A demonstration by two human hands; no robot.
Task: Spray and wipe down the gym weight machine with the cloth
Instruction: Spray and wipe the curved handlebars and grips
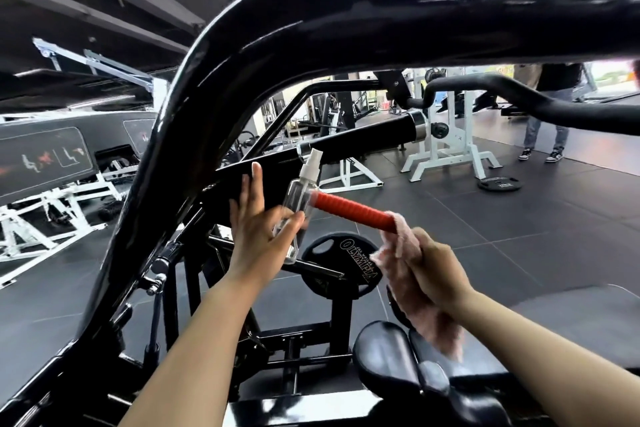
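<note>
A black weight machine frame [221,80] arches over me. Its red handle grip [353,211] sticks out at centre. My left hand [258,222] holds a clear spray bottle [298,208] with a white nozzle against the palm with the thumb, its other fingers straight along a black bar. My right hand [433,270] grips a pink cloth [401,246] wrapped round the near end of the red grip; more cloth hangs below the hand.
A black weight plate [346,267] hangs on the machine below the handle, and padded black seats [384,354] lie at bottom right. White racks [446,152] stand beyond. A person [547,114] stands at far right near a plate on the floor [498,183].
</note>
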